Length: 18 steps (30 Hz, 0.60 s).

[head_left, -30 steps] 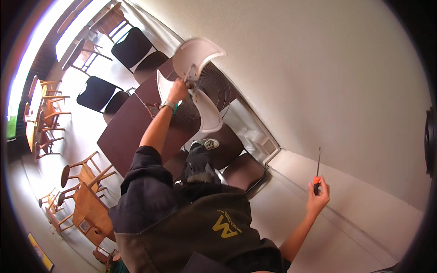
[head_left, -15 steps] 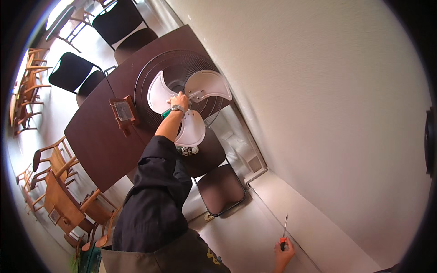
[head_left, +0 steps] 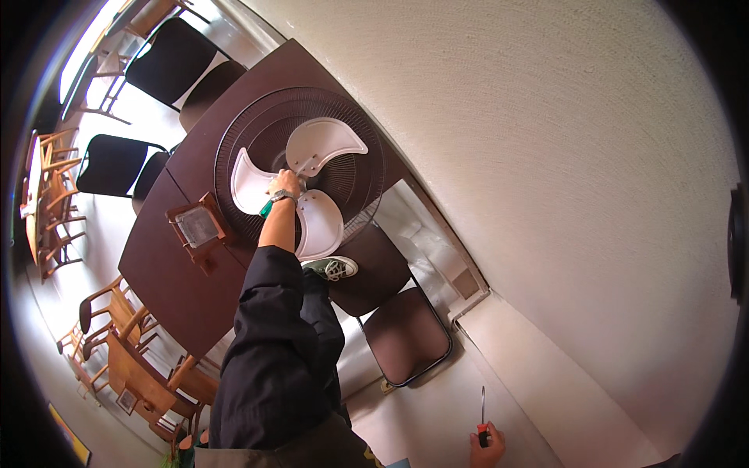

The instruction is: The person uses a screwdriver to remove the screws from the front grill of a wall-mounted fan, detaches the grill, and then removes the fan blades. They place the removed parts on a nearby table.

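Reaching arm [head_left: 278,232]: the left forearm, emerging from a dark sleeve [head_left: 269,324] and crossing the edge of the dark brown table [head_left: 168,269]; a wristwatch [head_left: 285,195] encircles the wrist.
Left hand [head_left: 284,182]: at the centre of the fan, fingers bent beside the hub [head_left: 303,184]; the fingertips are obscured, so whether they pinch it cannot be told.
Fan blades [head_left: 328,144]: three, pale and curved, arranged around the hub; in view, one lies to the upper right, one to the left of the hand and one below.
Grille [head_left: 355,178]: circular, of dark wire, behind the blades and over the table; its contact with the tabletop cannot be judged.
Green piece [head_left: 267,209]: beside the watch; kind unclear.
Right hand [head_left: 490,448]: near the lower edge of view, well apart from the fan, fingers wrapped around the handle of a red-and-black screwdriver [head_left: 483,430]; the slim shaft points up the view.
Framed stand [head_left: 197,226]: wooden, with a pale pane, on the table just left of the grille.
Shoe [head_left: 337,269]: laced, on the near chair [head_left: 408,335].
Surroundings: pale wall [head_left: 562,156] at right; black chairs [head_left: 172,62] past the table; wooden furniture [head_left: 140,366] at left.
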Available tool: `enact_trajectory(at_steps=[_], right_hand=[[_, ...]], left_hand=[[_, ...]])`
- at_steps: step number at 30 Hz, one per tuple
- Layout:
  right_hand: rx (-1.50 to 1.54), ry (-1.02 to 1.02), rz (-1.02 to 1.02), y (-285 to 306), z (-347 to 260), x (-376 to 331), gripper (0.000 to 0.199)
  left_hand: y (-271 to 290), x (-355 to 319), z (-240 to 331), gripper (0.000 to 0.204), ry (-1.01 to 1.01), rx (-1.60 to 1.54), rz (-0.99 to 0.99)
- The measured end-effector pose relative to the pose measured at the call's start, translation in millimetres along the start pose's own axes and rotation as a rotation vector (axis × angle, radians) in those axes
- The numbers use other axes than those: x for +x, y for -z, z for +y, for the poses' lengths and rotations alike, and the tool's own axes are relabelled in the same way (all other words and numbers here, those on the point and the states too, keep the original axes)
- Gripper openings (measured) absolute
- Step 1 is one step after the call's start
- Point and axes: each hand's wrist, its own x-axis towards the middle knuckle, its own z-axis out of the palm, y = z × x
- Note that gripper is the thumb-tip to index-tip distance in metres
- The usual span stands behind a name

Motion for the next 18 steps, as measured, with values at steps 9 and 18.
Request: enact_trajectory(at_steps=[9, 18], right_hand=[[0.063, 0.092, 0.066, 0, 45, -55, 0.036], [0.472, 0.060, 0.432, -11, 76, -187, 0.045]], left_hand=[[-9, -73, -30, 0.037, -0.236, -0.058, 0.281], [-23, -386, -7, 0.035, -1.045, -0.082, 0.092]])
